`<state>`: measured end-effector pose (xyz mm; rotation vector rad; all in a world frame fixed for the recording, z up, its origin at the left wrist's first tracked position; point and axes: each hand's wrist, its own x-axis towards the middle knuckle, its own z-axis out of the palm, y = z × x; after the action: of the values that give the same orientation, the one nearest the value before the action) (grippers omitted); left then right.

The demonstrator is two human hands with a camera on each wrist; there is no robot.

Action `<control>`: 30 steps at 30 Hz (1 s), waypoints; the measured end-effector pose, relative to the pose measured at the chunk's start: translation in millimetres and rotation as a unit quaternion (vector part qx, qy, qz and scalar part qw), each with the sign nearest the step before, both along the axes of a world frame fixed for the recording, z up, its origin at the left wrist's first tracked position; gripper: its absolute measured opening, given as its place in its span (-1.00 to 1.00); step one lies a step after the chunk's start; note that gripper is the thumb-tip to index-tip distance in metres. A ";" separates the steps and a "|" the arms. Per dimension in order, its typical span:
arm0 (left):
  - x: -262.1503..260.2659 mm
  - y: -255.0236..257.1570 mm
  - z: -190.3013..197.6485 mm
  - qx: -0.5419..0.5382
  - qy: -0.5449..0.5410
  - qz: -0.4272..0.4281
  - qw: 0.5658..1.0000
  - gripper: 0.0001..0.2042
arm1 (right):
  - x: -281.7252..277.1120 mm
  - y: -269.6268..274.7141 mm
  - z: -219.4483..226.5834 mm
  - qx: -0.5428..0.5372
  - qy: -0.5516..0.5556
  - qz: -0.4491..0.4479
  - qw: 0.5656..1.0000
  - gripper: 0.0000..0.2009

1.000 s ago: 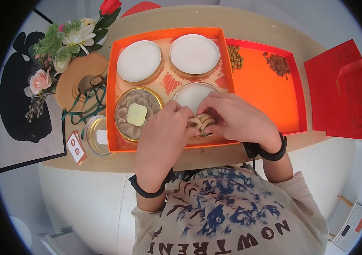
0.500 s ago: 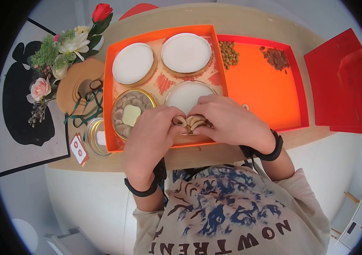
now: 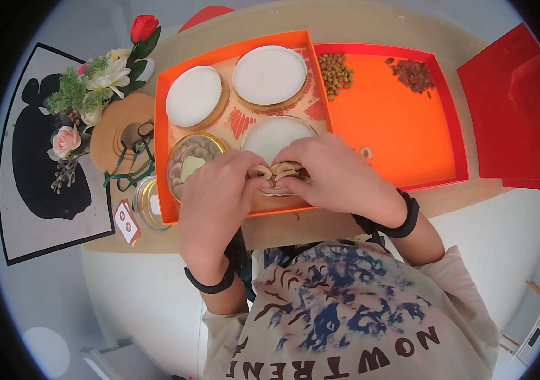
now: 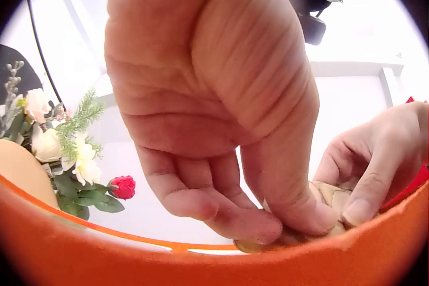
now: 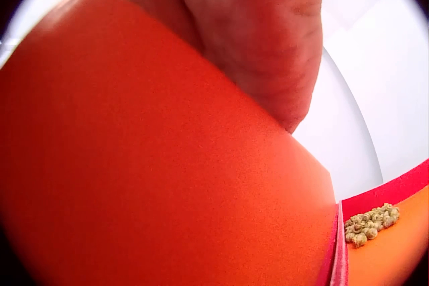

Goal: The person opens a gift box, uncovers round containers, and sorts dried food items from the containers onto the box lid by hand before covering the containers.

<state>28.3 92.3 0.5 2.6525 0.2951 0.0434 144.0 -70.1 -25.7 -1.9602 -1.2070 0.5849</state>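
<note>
Both hands meet over the front right part of the orange box (image 3: 167, 190). My left hand (image 3: 213, 190) pinches tan, curled dried slices (image 3: 260, 171) between thumb and fingers. Beside it my right hand (image 3: 330, 171) pinches more of these slices (image 3: 285, 170), its thumb below and fingers above. The two bunches touch between the fingertips. They overlap the near edge of a round container (image 3: 277, 134) with a pale inside. In the left wrist view both thumbs press on the slices (image 4: 328, 195); the box wall hides their lower side. The right wrist view shows mostly that wall (image 5: 167, 145).
Two white-topped round containers (image 3: 194, 96) (image 3: 270, 75) and a gold-rimmed tin (image 3: 224, 144) of slices share the box. The red-rimmed tray (image 3: 403, 139) holds greenish-brown buds (image 3: 335, 73), brown flakes (image 3: 413, 75) and one ring slice (image 3: 365, 152). Flowers (image 3: 108, 76) and cards (image 3: 126, 221) lie left.
Both hands have shifted left over the container with the slices, which now show as two bunches. A ring slice in the tray has come into view. The head view has shifted slightly.
</note>
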 end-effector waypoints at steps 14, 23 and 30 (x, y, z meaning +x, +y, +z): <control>45.6 -64.6 17.2 0.023 -0.161 -0.075 0.984 -0.83 | 25.9 -73.1 15.8 0.157 0.045 -0.146 0.976 -0.82; 67.3 -132.9 -25.2 0.126 -0.003 -0.183 0.975 -0.91 | 36.4 -130.8 -3.6 -0.018 -0.015 -0.114 0.993 -0.83; 71.9 -130.8 -39.3 0.155 0.013 -0.198 0.968 -0.73 | 39.1 -123.3 -34.6 -0.072 -0.015 -0.107 0.991 -0.82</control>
<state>100.2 -38.5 -38.8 2.9725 -0.2590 -0.0814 183.1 -193.5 -60.3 -2.1945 -0.9777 0.5446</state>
